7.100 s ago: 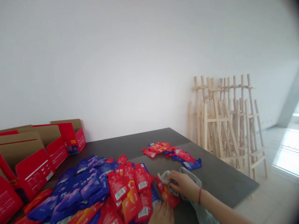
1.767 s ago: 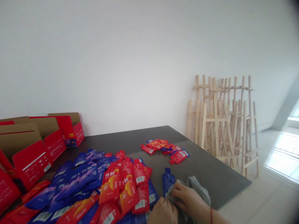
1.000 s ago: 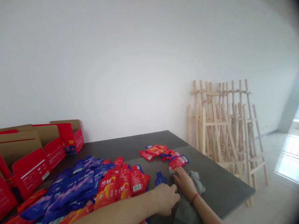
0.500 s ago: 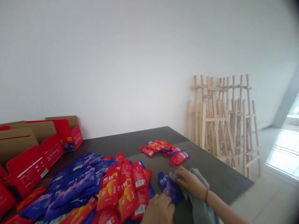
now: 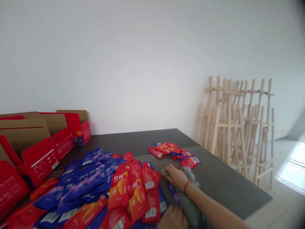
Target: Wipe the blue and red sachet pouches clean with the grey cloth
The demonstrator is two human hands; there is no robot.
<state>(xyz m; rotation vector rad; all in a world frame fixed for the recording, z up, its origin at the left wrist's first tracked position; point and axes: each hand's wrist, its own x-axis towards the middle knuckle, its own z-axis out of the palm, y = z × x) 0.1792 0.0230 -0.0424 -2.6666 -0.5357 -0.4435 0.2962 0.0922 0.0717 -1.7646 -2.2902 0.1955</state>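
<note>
My right hand is closed on a grey cloth, which hangs down below the wrist. The bunched cloth and the hand cover most of a blue spouted pouch. At the pouch's lower end, near the bottom edge of the view, is my left hand, its fingers curled against it; the fingertips are partly hidden. Just left of my hands lies a heap of red pouches with orange fruit pictures. Blue pouches are piled further left.
A smaller group of red and blue pouches lies farther back on the dark table. Open red cardboard boxes stand along the left. Wooden easels lean by the white wall, beyond the table's right edge.
My right hand has moved left with the cloth, over the top of the blue pouch. My left hand sits slightly lower. The view has turned a little left.
</note>
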